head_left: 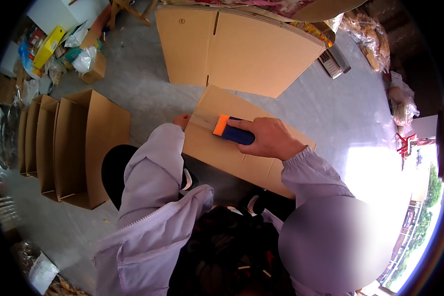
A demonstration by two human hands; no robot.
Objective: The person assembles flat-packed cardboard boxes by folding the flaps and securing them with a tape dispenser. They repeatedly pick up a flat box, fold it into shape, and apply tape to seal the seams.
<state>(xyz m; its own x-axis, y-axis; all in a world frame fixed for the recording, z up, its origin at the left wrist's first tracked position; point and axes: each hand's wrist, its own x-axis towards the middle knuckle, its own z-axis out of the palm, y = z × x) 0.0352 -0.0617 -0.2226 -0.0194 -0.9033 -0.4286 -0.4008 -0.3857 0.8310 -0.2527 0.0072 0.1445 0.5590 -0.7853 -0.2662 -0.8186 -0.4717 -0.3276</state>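
A closed cardboard box point(246, 160) lies at an angle in front of me, with a seam running along its upper face. My right hand point(271, 138) is wrapped round a dark blue and orange tape dispenser point(234, 130). Its orange end rests on the seam, towards the box's left end. My left hand point(181, 120) grips the box at its left end; the sleeve and the box edge hide most of its fingers.
A stack of flat cardboard cartons point(241, 49) stands beyond the box. Several open cardboard boxes point(108, 143) are nested in a row at the left. Packages and bags point(86, 59) lie far left. A telephone-like handset point(330, 64) rests on the grey floor point(148, 64) at right.
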